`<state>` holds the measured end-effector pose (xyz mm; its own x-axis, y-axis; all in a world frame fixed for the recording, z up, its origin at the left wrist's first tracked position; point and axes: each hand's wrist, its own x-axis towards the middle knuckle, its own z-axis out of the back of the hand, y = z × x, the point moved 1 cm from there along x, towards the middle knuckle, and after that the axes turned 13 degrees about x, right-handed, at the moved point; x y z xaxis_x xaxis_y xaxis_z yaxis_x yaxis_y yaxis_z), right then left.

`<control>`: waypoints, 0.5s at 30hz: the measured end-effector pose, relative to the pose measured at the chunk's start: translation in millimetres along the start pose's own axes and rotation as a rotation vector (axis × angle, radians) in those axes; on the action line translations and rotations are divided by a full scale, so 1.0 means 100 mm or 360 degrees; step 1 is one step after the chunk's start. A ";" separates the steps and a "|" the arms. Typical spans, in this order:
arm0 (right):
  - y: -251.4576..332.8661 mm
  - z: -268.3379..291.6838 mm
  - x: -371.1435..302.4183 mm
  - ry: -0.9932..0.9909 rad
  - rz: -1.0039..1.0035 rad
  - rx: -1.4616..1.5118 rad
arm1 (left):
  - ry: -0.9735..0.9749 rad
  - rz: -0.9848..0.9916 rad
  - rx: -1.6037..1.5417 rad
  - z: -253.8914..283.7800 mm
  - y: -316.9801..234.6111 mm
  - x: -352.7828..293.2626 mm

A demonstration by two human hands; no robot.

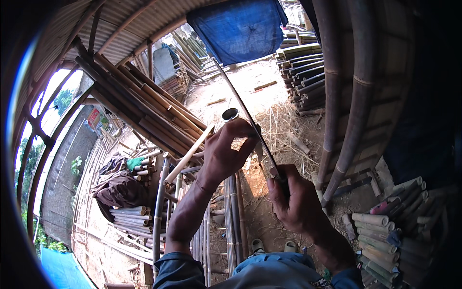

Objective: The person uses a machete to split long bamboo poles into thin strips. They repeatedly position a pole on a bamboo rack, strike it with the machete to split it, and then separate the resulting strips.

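Observation:
My right hand (296, 200) is wrapped round the dark handle of a long thin blade (241, 102), seen nearly edge-on. The blade slants up and away to the left, past the fingers of my left hand (226, 149). Thumb and fingers of that hand are closed in a pinch on the blade about midway along it. A small pale piece shows just below those fingertips; what it is I cannot tell. Close beyond my left knuckles is the round open end of a bamboo pole (230, 114). A pale bamboo stick (190, 153) lies slantwise beside my left wrist.
Long bamboo poles (144, 103) lean on a rack at left. Stacked bamboo (308, 72) stands far right, with more cut lengths (378, 236) near right. A dark cloth (120, 185) covers a bundle. A blue tarp (238, 31) hangs ahead. Shavings (279, 123) litter the ground.

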<state>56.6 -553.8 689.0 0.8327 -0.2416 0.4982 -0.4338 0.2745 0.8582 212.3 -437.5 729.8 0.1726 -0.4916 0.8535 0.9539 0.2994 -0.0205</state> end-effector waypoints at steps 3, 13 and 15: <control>0.02 0.05 0.04 0.0014 -0.0096 0.0039 | 0.0383 0.0383 0.0124 0.16 -0.13 0.16; 0.09 0.05 0.26 -0.0112 -0.0213 -0.0192 | 0.0576 -0.0642 0.0501 -0.20 -0.26 1.22; -0.04 0.15 0.28 -0.0155 -0.0212 -0.0244 | 0.0594 -0.0670 0.0284 -0.34 -0.35 1.31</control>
<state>76.1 -575.4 701.6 0.8389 -0.3716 0.3977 -0.2586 0.3708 0.8920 209.8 -540.3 824.4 -0.1061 -0.8429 0.5276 0.9085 0.1335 0.3960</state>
